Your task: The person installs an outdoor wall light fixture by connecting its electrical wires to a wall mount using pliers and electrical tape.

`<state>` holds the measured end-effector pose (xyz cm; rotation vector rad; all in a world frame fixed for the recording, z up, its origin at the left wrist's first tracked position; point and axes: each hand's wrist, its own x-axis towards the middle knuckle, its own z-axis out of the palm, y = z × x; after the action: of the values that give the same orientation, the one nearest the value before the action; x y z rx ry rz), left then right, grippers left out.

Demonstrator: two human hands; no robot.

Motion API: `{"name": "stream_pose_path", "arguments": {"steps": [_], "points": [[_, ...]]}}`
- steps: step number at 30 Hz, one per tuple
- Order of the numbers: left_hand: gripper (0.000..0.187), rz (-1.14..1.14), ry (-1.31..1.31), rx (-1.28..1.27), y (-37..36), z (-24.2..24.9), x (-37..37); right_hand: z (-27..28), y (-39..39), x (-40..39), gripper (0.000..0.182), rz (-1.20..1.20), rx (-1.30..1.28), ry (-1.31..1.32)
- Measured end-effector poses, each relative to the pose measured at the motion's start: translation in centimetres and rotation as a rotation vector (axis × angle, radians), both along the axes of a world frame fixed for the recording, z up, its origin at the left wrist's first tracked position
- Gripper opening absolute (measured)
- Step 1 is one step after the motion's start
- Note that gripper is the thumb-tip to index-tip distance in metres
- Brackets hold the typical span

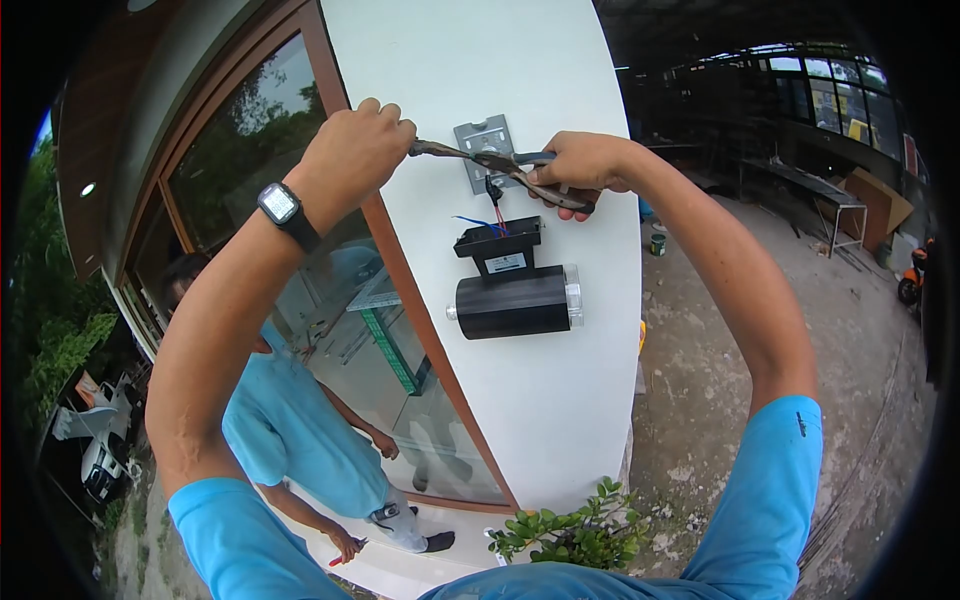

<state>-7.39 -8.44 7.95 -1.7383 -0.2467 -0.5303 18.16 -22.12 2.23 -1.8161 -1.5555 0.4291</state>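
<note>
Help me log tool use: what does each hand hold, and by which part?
Right hand: pliers, by the handles. Left hand: a slim dark thing, by one end; kind unclear.

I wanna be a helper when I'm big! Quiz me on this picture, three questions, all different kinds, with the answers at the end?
1. Pick one. What grips the blue-handled pliers?
a) the fingers of the left hand
b) the fingers of the right hand
c) nobody's fingers
2. True or false? The black cylindrical wall lamp is lower than the metal mounting plate.
3. Fill in the blank. The digital watch is on the person's ____ wrist.

Key: 1. b; 2. true; 3. left
</note>
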Motion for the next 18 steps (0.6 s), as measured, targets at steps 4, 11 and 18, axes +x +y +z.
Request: {"name": "stream_pose_path", "arguments": {"steps": [4,11,18], "points": [[0.009,0.009,0.014,0.005,-0.4,0.0,-0.1,0.0,-0.1,-0.1,0.03,-0.006,0.004,-0.002],[0.007,-0.049,0.061,0.053,-0.1,1.2,0.7,-0.3,0.0,-0.4,0.032,-0.028,0.036,-0.026],[0.025,0.092,-0.079,-0.929,-0.7,-1.4,0.2,-0.8,0.5,-0.4,0.033,-0.075,0.075,-0.064]]}}
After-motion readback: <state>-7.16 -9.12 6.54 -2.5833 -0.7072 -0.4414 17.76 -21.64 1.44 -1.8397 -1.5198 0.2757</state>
